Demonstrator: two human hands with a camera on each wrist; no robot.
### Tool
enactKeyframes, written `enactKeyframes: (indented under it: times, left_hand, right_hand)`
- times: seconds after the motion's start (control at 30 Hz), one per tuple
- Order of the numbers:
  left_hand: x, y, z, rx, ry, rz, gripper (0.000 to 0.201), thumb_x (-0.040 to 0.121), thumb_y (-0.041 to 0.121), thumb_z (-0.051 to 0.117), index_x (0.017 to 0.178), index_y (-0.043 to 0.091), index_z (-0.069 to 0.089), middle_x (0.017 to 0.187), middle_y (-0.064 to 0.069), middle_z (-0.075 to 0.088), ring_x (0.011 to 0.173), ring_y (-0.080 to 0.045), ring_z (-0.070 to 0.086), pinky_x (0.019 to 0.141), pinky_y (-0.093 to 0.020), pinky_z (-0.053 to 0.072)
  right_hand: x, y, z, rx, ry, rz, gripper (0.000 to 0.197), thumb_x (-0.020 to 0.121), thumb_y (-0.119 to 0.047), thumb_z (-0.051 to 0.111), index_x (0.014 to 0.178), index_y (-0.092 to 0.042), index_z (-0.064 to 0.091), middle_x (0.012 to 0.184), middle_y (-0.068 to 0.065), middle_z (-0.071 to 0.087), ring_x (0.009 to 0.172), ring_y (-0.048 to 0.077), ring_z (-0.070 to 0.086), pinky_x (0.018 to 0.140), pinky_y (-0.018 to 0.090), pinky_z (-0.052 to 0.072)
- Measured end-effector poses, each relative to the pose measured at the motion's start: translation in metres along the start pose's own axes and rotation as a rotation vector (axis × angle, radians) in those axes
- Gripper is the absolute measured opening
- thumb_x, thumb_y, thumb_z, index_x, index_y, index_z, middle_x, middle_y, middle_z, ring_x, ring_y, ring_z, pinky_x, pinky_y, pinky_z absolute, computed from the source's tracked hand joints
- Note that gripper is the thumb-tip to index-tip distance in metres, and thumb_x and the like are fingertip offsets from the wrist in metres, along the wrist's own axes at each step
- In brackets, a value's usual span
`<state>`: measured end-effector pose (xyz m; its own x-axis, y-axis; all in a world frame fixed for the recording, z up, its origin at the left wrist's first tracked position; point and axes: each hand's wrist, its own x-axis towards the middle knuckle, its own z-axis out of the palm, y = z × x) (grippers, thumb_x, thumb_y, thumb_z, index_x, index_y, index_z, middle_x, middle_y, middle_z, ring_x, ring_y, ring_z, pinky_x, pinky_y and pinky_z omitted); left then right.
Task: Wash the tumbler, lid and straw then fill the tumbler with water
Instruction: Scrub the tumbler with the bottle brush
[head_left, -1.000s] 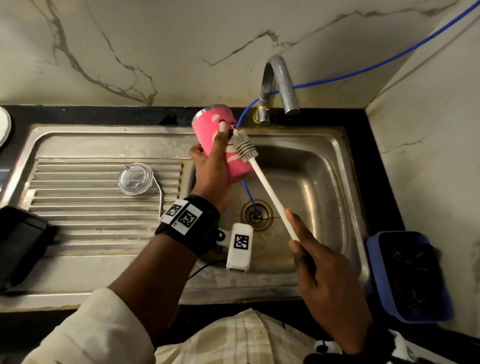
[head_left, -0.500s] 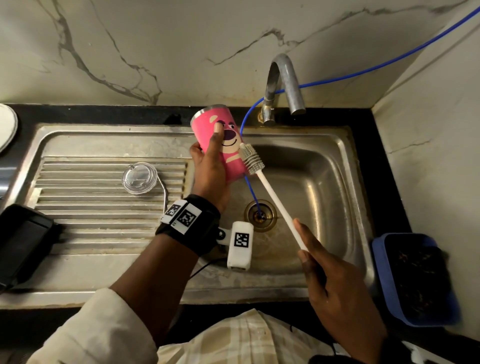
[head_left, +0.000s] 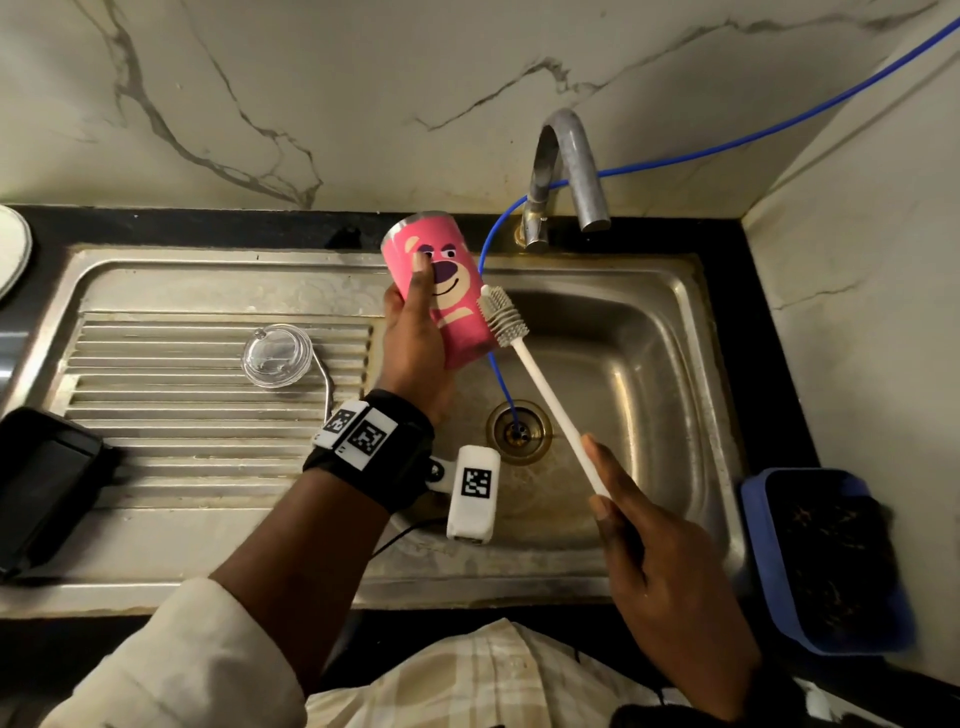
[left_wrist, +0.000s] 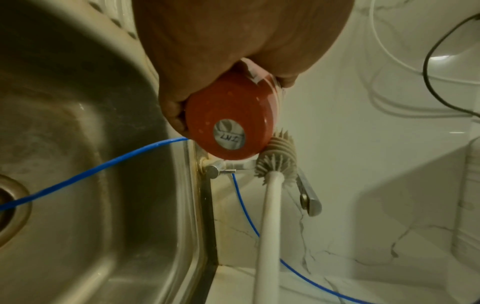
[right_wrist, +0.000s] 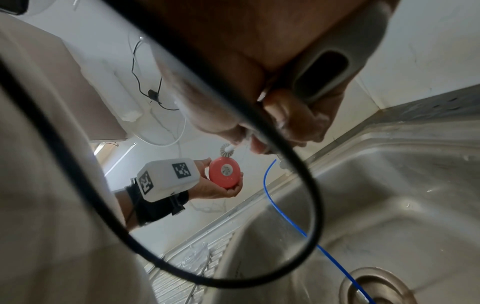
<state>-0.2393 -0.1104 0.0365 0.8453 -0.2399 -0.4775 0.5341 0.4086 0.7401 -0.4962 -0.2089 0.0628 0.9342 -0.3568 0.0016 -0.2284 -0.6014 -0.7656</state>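
My left hand (head_left: 415, 332) grips the pink bear-print tumbler (head_left: 447, 280) above the sink basin's left edge, its mouth tilted away toward the wall. Its round base (left_wrist: 228, 127) faces the left wrist camera. My right hand (head_left: 660, 561) holds the white handle of a bottle brush (head_left: 550, 395); the grey bristle head (head_left: 503, 316) touches the tumbler's right side near its base. The clear lid (head_left: 278, 355) lies on the ribbed drainboard, with the bent metal straw (head_left: 328, 384) beside it.
The steel sink (head_left: 649, 364) has a drain (head_left: 518, 430) with a thin blue hose (head_left: 498, 374) running into it. The tap (head_left: 566, 171) stands behind, no water running. A blue container (head_left: 826, 561) sits right; a black object (head_left: 41, 483) sits left.
The tumbler has turned in my left hand, so the bear face now shows. The brush head has slid down its right side toward the base.
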Motion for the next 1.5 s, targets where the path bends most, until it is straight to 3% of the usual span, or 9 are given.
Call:
enactKeyframes:
  times: [0.13,0.27,0.4,0.57,0.83,0.97,1.17,1.4,1.5]
  left_hand:
    - [-0.006,-0.013,0.003,0.035,-0.089,-0.001,0.065,0.1,0.054,0.059,0.151,0.016,0.042,0.135,-0.018,0.067,0.118,-0.037,0.069,0.082,-0.054,0.061]
    - [-0.001,-0.005,0.005,-0.018,-0.069,0.009,0.077,0.092,0.059,0.064,0.151,0.014,0.044,0.137,-0.02,0.066,0.122,-0.039,0.067,0.089,-0.058,0.059]
    - [0.002,0.0,0.001,-0.028,-0.009,0.011,0.065,0.099,0.055,0.061,0.148,0.015,0.044,0.134,-0.019,0.067,0.113,-0.036,0.072,0.079,-0.049,0.061]
    - [-0.006,-0.011,0.008,0.063,-0.06,-0.003,0.063,0.096,0.044,0.071,0.145,0.017,0.041,0.133,-0.016,0.066,0.112,-0.034,0.073,0.072,-0.046,0.063]
    - [0.006,-0.001,-0.003,0.017,-0.029,0.025,0.073,0.088,0.04,0.079,0.144,0.007,0.045,0.132,-0.026,0.065,0.108,-0.039,0.073,0.077,-0.049,0.062]
    - [-0.001,-0.009,0.003,0.061,-0.125,0.015,0.069,0.091,0.041,0.075,0.146,0.01,0.046,0.135,-0.023,0.065,0.116,-0.039,0.07,0.083,-0.052,0.062]
    - [0.004,0.004,-0.002,0.048,-0.109,0.016,0.054,0.098,0.042,0.069,0.14,0.012,0.053,0.125,-0.021,0.071,0.114,-0.04,0.071,0.093,-0.059,0.058]
    - [-0.009,-0.004,0.005,0.051,-0.146,-0.031,0.03,0.105,0.038,0.057,0.124,0.015,0.063,0.118,-0.013,0.076,0.11,-0.031,0.073,0.094,-0.051,0.06]
    - [-0.008,-0.001,0.006,0.025,-0.121,-0.024,0.037,0.105,0.042,0.057,0.13,0.014,0.059,0.119,-0.014,0.076,0.111,-0.032,0.073,0.095,-0.051,0.06]
  right_hand:
    - [0.012,0.004,0.002,-0.062,0.047,-0.003,0.059,0.105,-0.02,0.057,0.159,-0.038,0.039,0.076,0.0,0.071,0.056,0.003,0.056,0.053,0.003,0.031]
    - [0.007,0.001,-0.002,-0.024,0.037,-0.011,0.059,0.103,-0.018,0.058,0.158,-0.031,0.043,0.061,-0.022,0.054,0.056,-0.006,0.055,0.055,-0.002,0.029]
    - [0.0,0.0,-0.004,-0.003,0.0,0.017,0.061,0.102,-0.017,0.061,0.157,-0.036,0.042,0.069,-0.031,0.057,0.062,-0.011,0.058,0.061,-0.003,0.034]
    - [0.015,-0.003,-0.001,-0.019,0.029,0.005,0.058,0.105,-0.021,0.056,0.159,-0.036,0.039,0.06,-0.015,0.054,0.053,0.0,0.055,0.052,0.002,0.031]
    - [0.001,-0.004,0.0,0.005,0.011,0.016,0.056,0.103,-0.027,0.055,0.157,-0.037,0.042,0.069,-0.025,0.058,0.065,-0.011,0.06,0.063,-0.003,0.036]
    - [0.014,0.001,0.002,-0.024,0.034,0.009,0.057,0.106,-0.028,0.052,0.159,-0.044,0.036,0.071,0.001,0.068,0.054,0.009,0.058,0.051,0.006,0.035]
    - [0.004,-0.003,0.001,-0.007,0.02,0.002,0.057,0.103,-0.025,0.055,0.158,-0.035,0.042,0.065,-0.024,0.056,0.056,-0.007,0.056,0.056,-0.003,0.031]
    - [0.017,0.002,0.004,-0.023,0.032,0.004,0.055,0.106,-0.033,0.049,0.159,-0.044,0.035,0.063,-0.005,0.06,0.054,0.005,0.057,0.052,0.005,0.032]
    - [0.015,0.003,0.001,-0.016,0.027,-0.01,0.056,0.106,-0.032,0.049,0.159,-0.042,0.036,0.07,-0.003,0.066,0.052,0.006,0.057,0.05,0.01,0.039]
